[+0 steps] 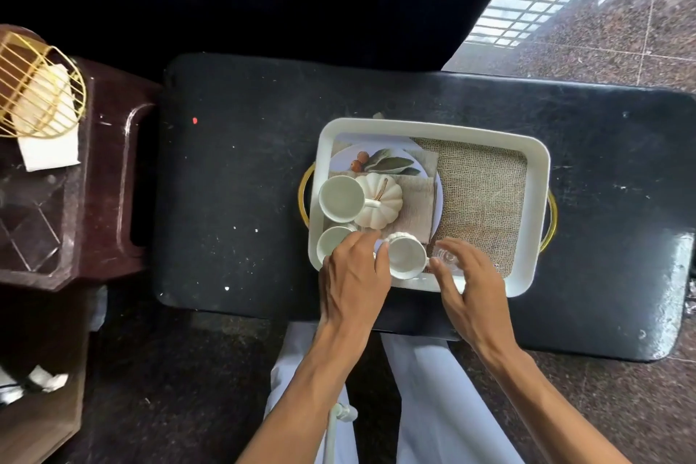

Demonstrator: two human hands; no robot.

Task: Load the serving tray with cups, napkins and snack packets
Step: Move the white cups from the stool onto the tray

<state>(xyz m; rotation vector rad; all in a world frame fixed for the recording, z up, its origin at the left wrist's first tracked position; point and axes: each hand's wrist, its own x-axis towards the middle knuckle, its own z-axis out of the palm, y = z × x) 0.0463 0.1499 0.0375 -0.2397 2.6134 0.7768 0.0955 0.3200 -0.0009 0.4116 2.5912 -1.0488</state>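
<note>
Tray (433,124), white, gold-handled, under both hands at its near edge. Left fingers (383,250) nearly straight, tips against left rim of ribbed cup (408,256), no grip on it. Right fingers (461,249) spread and loosely bent just right of same cup, over small clear glass (444,256); contact with glass not clear. Left hand (354,275) across near-left corner, partly covering second cup (333,241); right hand (470,290) over near rim. Third cup (341,198) farther back on left side, handle toward pumpkin (378,205). Burlap (486,192) across right half. All on black table (241,177). Well to left, on brown stand (101,162), gold wire basket (37,87) with white napkins (49,151).
</note>
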